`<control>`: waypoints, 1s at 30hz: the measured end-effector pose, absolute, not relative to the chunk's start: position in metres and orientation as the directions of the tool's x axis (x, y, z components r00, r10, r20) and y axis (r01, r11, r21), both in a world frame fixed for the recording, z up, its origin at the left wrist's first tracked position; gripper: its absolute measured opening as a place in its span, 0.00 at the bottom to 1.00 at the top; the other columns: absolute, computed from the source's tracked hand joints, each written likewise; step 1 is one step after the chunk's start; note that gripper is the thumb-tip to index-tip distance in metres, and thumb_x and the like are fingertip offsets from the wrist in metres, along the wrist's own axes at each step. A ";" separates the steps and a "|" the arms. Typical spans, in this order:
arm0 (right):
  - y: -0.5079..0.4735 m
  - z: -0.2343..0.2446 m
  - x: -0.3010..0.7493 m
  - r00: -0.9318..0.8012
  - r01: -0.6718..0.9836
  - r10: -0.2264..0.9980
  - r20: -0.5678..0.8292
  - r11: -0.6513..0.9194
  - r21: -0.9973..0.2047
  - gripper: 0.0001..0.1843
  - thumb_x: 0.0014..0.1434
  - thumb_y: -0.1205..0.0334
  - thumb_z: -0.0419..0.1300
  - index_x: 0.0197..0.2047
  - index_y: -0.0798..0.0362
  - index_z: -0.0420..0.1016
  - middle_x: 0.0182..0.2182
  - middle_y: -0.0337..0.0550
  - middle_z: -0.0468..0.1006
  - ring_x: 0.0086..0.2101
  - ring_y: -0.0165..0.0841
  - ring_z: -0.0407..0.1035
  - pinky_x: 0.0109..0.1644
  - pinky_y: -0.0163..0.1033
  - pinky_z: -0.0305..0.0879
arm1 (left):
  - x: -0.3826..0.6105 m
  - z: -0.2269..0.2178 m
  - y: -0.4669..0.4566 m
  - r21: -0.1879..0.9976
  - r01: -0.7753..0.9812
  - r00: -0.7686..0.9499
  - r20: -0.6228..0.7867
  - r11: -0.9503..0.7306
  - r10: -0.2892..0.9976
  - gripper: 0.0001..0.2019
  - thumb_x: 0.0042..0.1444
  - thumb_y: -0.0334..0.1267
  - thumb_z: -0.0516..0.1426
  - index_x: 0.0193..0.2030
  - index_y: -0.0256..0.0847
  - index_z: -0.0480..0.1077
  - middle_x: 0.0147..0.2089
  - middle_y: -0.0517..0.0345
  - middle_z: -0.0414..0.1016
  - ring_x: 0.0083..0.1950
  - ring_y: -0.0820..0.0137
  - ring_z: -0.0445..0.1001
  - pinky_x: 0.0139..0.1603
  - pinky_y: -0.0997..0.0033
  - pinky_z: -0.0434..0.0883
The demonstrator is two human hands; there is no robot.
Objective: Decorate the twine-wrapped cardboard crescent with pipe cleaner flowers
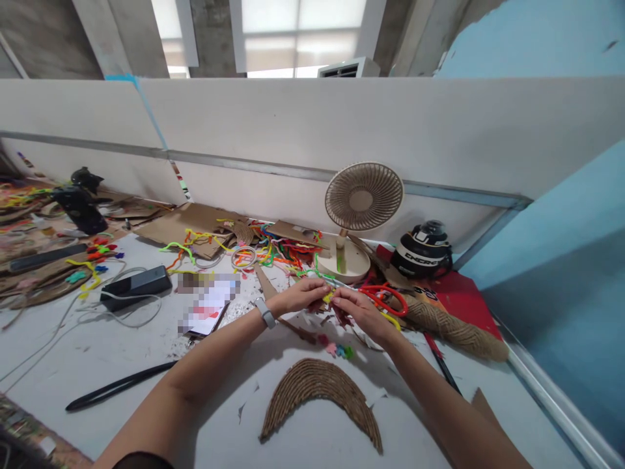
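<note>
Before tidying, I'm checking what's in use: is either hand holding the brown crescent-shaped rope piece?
No, the rope piece lies on the white table, apart from the left hand and right hand.

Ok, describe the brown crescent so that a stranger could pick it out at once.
At the white table, find the left hand and right hand close together before the fan. On the near side of them, past the small coloured pieces, lies the brown crescent. Unlike those pieces, it is a wide arch ribbed in curved rows, tips toward the near side.
</note>
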State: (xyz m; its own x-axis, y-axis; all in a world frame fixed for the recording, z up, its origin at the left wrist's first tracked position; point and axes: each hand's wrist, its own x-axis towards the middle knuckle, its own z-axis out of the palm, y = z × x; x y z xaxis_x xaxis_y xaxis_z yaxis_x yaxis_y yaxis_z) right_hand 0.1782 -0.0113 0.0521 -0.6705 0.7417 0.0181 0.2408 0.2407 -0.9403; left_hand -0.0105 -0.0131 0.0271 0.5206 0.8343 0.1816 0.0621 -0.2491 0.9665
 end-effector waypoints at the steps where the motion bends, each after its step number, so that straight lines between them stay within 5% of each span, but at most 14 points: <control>1: -0.011 0.053 0.179 -0.662 0.283 0.748 0.046 0.306 -0.909 0.17 0.62 0.49 0.49 0.28 0.51 0.62 0.19 0.34 0.63 0.21 0.28 0.60 0.25 0.35 0.58 | -0.010 0.027 -0.012 0.967 0.067 0.515 0.177 -0.246 0.839 0.25 0.55 0.62 0.50 0.29 0.38 0.59 0.20 0.67 0.59 0.20 0.78 0.56 0.21 0.77 0.55; 3: -0.011 0.054 0.182 -0.631 0.409 0.754 0.180 0.521 -0.749 0.17 0.63 0.49 0.47 0.30 0.52 0.64 0.22 0.38 0.67 0.24 0.31 0.63 0.28 0.36 0.60 | -0.010 0.026 -0.011 0.969 0.075 0.495 0.170 -0.237 0.852 0.25 0.56 0.61 0.50 0.27 0.39 0.59 0.20 0.67 0.58 0.20 0.79 0.55 0.20 0.77 0.54; 5: -0.010 0.053 0.184 -0.626 0.532 0.690 0.363 0.718 -0.448 0.17 0.64 0.48 0.48 0.36 0.53 0.67 0.29 0.44 0.72 0.29 0.34 0.67 0.32 0.38 0.61 | -0.010 0.026 -0.010 0.972 0.078 0.477 0.157 -0.220 0.865 0.24 0.56 0.60 0.50 0.25 0.39 0.57 0.18 0.68 0.57 0.18 0.80 0.54 0.19 0.78 0.53; 8: -0.008 0.047 0.185 -0.689 0.577 0.530 0.494 0.814 -0.067 0.18 0.65 0.50 0.49 0.40 0.57 0.70 0.33 0.51 0.74 0.34 0.38 0.69 0.36 0.39 0.60 | -0.009 0.027 -0.011 0.981 0.079 0.485 0.118 -0.177 0.867 0.24 0.57 0.59 0.49 0.23 0.39 0.58 0.17 0.67 0.58 0.17 0.79 0.55 0.18 0.77 0.54; 10: -0.007 0.042 0.183 -0.722 0.554 0.472 0.505 0.832 0.014 0.18 0.67 0.54 0.45 0.38 0.56 0.70 0.31 0.50 0.74 0.33 0.37 0.69 0.36 0.39 0.59 | -0.008 0.029 -0.013 0.985 0.081 0.503 0.091 -0.151 0.860 0.24 0.57 0.59 0.49 0.23 0.39 0.59 0.16 0.66 0.58 0.16 0.79 0.56 0.17 0.77 0.55; 12: -0.007 0.038 0.180 -0.720 0.529 0.473 0.508 0.848 -0.040 0.19 0.68 0.56 0.42 0.35 0.54 0.69 0.28 0.47 0.73 0.29 0.35 0.67 0.34 0.38 0.58 | -0.006 0.031 -0.015 0.987 0.079 0.510 0.081 -0.140 0.857 0.25 0.57 0.60 0.47 0.22 0.39 0.58 0.16 0.66 0.58 0.16 0.78 0.56 0.17 0.76 0.56; 15: -0.008 0.036 0.175 -0.657 0.497 0.600 0.457 0.800 -0.337 0.19 0.68 0.54 0.40 0.30 0.51 0.63 0.24 0.42 0.69 0.25 0.33 0.64 0.31 0.38 0.57 | -0.004 0.033 -0.016 0.984 0.083 0.501 0.095 -0.157 0.860 0.30 0.59 0.62 0.41 0.20 0.39 0.58 0.16 0.63 0.60 0.17 0.77 0.59 0.19 0.75 0.58; 18: -0.009 0.035 0.173 -0.598 0.446 0.746 0.292 0.613 -0.653 0.19 0.67 0.50 0.42 0.28 0.50 0.59 0.21 0.37 0.65 0.23 0.31 0.60 0.28 0.37 0.56 | -0.004 0.032 -0.016 0.975 0.091 0.499 0.129 -0.200 0.857 0.33 0.60 0.63 0.37 0.19 0.38 0.60 0.16 0.60 0.62 0.19 0.76 0.62 0.23 0.74 0.60; 21: -0.010 0.034 0.171 -0.555 0.352 0.814 0.173 0.418 -0.838 0.20 0.64 0.44 0.45 0.30 0.50 0.61 0.20 0.35 0.62 0.22 0.30 0.57 0.25 0.36 0.55 | -0.003 0.028 -0.015 0.967 0.077 0.513 0.172 -0.245 0.841 0.33 0.60 0.64 0.39 0.20 0.37 0.61 0.16 0.61 0.62 0.20 0.76 0.62 0.24 0.74 0.61; 30: -0.008 0.039 0.172 -0.570 0.172 0.818 -0.073 0.032 -0.985 0.20 0.54 0.42 0.58 0.33 0.52 0.66 0.19 0.30 0.56 0.18 0.24 0.48 0.19 0.31 0.45 | -0.005 0.019 -0.013 0.964 0.013 0.583 0.209 -0.267 0.785 0.25 0.57 0.62 0.48 0.29 0.38 0.60 0.20 0.66 0.61 0.20 0.78 0.60 0.21 0.78 0.60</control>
